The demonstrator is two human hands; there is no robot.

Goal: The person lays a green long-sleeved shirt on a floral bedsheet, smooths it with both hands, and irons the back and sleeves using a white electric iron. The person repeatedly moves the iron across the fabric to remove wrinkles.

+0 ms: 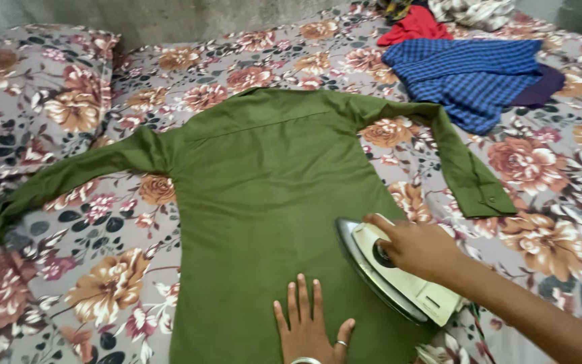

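- Right hand (pixel 417 248), fingers curled around the iron (pixel 399 278), is at the green shirt (pixel 271 222)'s right hem edge.
- Left hand (pixel 308 328) lies just left of the iron, fingers spread flat on the shirt.

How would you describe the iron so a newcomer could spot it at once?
On the floral bedsheet lies a spread olive-green long-sleeved shirt. At its lower right hem, the right hand grips a cream electric iron with a shiny metal soleplate, the only hard object there.
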